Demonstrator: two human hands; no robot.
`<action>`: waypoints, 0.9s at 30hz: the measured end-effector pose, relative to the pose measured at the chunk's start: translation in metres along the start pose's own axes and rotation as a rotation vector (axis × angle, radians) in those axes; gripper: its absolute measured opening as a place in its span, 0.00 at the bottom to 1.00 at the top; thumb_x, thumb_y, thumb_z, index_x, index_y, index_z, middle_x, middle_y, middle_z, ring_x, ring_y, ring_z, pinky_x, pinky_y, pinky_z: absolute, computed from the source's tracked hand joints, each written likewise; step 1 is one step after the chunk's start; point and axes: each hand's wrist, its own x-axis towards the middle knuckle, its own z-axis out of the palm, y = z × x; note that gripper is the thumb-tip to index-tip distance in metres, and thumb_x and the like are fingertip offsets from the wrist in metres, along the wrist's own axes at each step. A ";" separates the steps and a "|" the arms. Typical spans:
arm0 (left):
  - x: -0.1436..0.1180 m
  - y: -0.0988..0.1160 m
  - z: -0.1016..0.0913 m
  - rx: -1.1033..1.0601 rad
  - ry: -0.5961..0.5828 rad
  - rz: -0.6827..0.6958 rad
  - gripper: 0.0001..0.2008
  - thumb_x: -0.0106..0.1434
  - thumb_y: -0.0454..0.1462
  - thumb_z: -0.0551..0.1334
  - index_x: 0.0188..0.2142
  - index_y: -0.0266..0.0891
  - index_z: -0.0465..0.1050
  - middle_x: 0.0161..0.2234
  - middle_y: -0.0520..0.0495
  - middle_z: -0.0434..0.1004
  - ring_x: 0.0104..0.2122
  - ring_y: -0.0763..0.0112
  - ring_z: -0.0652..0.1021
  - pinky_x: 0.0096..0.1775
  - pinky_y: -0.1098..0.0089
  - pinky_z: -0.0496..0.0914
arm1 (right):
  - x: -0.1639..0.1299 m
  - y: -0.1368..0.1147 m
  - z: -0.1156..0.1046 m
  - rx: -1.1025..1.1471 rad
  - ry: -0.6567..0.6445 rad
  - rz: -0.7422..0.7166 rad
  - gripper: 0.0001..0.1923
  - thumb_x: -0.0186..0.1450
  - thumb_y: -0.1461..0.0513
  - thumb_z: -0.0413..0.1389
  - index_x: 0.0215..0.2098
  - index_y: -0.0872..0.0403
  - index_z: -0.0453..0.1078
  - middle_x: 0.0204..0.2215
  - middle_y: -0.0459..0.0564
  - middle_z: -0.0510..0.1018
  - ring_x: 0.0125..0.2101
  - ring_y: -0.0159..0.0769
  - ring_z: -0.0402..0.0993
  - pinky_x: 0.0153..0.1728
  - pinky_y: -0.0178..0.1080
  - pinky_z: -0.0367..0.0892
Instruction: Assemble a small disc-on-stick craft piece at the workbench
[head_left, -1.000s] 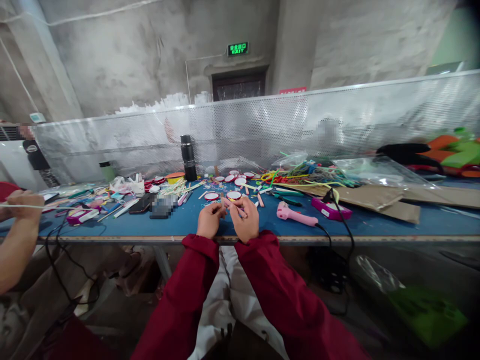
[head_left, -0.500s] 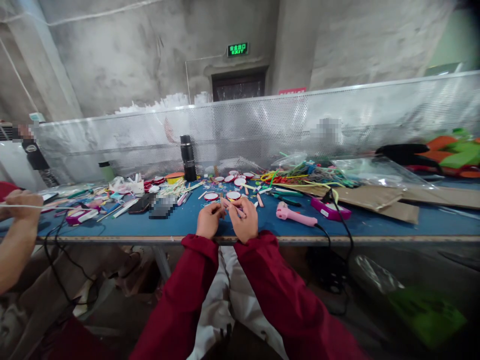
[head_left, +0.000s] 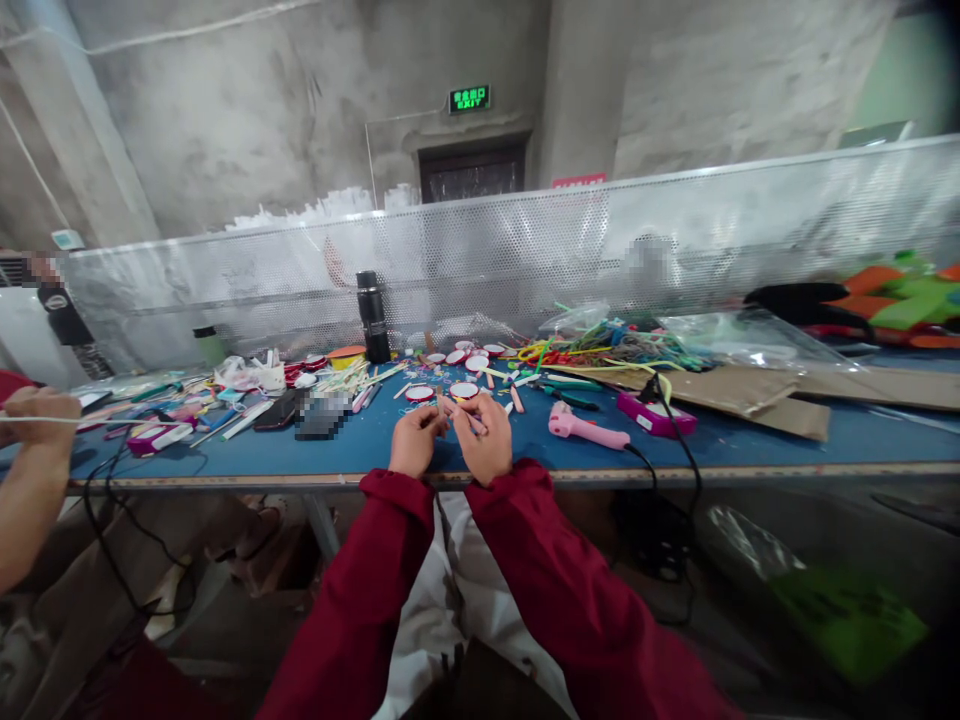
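Over the table's front edge my left hand [head_left: 414, 442] and my right hand [head_left: 487, 440] meet, fingertips nearly touching. A slim pinkish stick [head_left: 475, 424] lies in the curled fingers of my right hand. The fingers of my left hand are pinched together beside it, and whatever they hold is too small to make out. Just beyond my hands are two small round white discs with coloured rims, a red-rimmed one [head_left: 419, 394] and another [head_left: 465, 390]. A similar pinkish stick [head_left: 517, 400] rests to the right.
A pink hot glue gun [head_left: 589, 428] with a cord lies right of my hands, near a purple box [head_left: 656, 414]. Behind are a black bottle [head_left: 372, 318], tangled coloured cords [head_left: 615, 345] and flat cardboard [head_left: 735, 392]. A co-worker's hand [head_left: 41, 425] holds a white strand at far left.
The view has shifted slightly, so everything sits a little further left. My hands keep nearly the same pose, with only slight finger movement around the pinkish stick.
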 end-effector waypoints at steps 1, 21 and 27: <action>0.000 0.001 0.000 0.010 0.001 -0.001 0.12 0.62 0.40 0.63 0.23 0.39 0.73 0.23 0.51 0.73 0.26 0.70 0.71 0.34 0.70 0.65 | 0.000 0.000 0.000 -0.001 -0.001 0.002 0.05 0.66 0.61 0.55 0.32 0.49 0.68 0.29 0.47 0.79 0.34 0.40 0.74 0.42 0.45 0.66; -0.002 0.004 0.001 -0.032 0.017 -0.024 0.12 0.59 0.43 0.63 0.25 0.38 0.74 0.23 0.51 0.73 0.27 0.70 0.71 0.33 0.70 0.64 | 0.001 0.001 0.000 -0.025 0.029 0.016 0.05 0.66 0.61 0.56 0.31 0.49 0.69 0.28 0.46 0.79 0.33 0.39 0.74 0.41 0.43 0.64; -0.002 -0.001 0.000 0.001 0.017 -0.036 0.10 0.61 0.42 0.63 0.29 0.38 0.78 0.24 0.51 0.75 0.28 0.71 0.72 0.35 0.71 0.65 | 0.000 0.000 0.000 -0.031 0.040 0.016 0.05 0.67 0.61 0.56 0.32 0.49 0.69 0.29 0.46 0.79 0.33 0.39 0.74 0.42 0.44 0.64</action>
